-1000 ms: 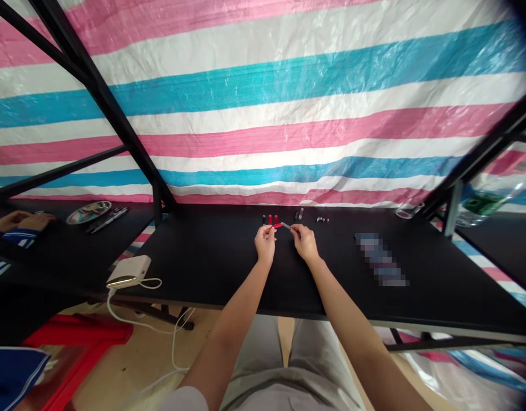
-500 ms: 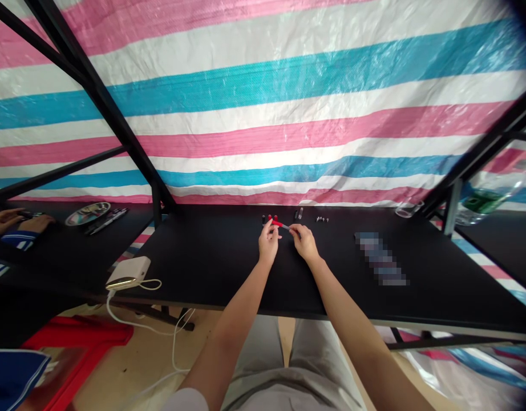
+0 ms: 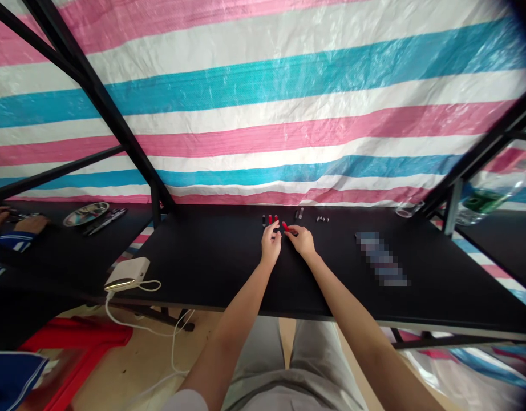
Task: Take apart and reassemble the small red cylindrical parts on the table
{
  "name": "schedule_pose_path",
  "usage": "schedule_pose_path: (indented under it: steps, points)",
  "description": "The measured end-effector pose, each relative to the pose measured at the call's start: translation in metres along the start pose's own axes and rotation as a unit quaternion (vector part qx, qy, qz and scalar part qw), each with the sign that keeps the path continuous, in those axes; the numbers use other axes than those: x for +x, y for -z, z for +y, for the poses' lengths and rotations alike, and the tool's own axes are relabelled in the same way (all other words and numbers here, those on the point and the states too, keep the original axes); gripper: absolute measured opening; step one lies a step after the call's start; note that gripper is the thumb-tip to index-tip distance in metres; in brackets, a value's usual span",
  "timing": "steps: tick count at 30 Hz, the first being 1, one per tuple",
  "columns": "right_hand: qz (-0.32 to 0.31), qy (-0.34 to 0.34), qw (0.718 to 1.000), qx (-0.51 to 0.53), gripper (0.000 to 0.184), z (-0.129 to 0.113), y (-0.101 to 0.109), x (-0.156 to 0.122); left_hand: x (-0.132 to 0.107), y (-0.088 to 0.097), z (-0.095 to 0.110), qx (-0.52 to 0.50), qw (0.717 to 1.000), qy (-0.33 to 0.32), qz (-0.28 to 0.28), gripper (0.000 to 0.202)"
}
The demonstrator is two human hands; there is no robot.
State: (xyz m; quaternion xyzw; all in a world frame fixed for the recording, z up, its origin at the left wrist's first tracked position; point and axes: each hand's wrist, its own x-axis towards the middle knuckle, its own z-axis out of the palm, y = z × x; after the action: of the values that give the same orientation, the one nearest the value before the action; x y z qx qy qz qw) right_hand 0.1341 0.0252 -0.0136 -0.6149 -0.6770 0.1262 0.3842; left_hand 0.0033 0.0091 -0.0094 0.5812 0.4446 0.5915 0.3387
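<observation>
My right hand (image 3: 303, 241) pinches a short red pen part (image 3: 285, 226) between thumb and fingertips, a little above the black table (image 3: 220, 257). Close by on the left, my left hand (image 3: 270, 244) has its fingers curled but apart, and nothing shows between them. Just beyond its fingertips is a small row: a black piece (image 3: 263, 220), a red piece (image 3: 270, 218) and another red piece (image 3: 276, 218), which look like pen caps. Behind the right hand lie a dark piece (image 3: 296, 214) and a clear piece (image 3: 301, 213). Several tiny metallic pieces (image 3: 322, 219) sit farther right.
A white power bank (image 3: 132, 271) with a cable sits at the left front edge. A pixelated flat item (image 3: 380, 258) lies on the right. Black metal posts (image 3: 154, 177) flank the table. At the left table are another person's hands (image 3: 32, 224), a round dish (image 3: 87, 214) and pens (image 3: 105, 221).
The red part, held between both hands with a thin pale piece extending from it, is now in the right hand alone. The thin piece no longer shows. The left hand has loosened.
</observation>
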Motion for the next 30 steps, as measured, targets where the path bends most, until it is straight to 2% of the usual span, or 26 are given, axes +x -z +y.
schedule_pose_path:
  steps: [3, 6, 18, 22, 26, 30]
  points:
    - [0.004, -0.045, 0.999, 0.001, 0.018, -0.003, -0.006, 0.009, 0.002, 0.001, -0.003, -0.010, 0.997, 0.033, 0.065, 0.031]
    - [-0.008, -0.075, 0.997, -0.017, 0.016, -0.008, -0.012, 0.018, 0.005, 0.003, -0.005, -0.028, 0.992, 0.074, 0.101, 0.026]
    - [-0.037, -0.098, 0.989, -0.104, 0.013, -0.018, -0.025, 0.039, 0.007, 0.003, -0.004, -0.048, 0.986, 0.110, 0.116, 0.017]
    - [-0.083, -0.091, 0.983, -0.133, 0.018, -0.021, -0.014, 0.043, 0.007, 0.003, -0.004, -0.046, 0.986, 0.107, 0.115, 0.016]
    - [-0.142, -0.113, 0.973, -0.140, 0.016, -0.019, 0.012, 0.054, 0.007, 0.003, -0.001, -0.047, 0.984, 0.122, 0.117, 0.016]
    - [-0.081, -0.184, 0.971, -0.132, 0.020, -0.006, 0.032, 0.066, 0.006, 0.003, 0.002, -0.051, 0.984, 0.123, 0.115, 0.016]
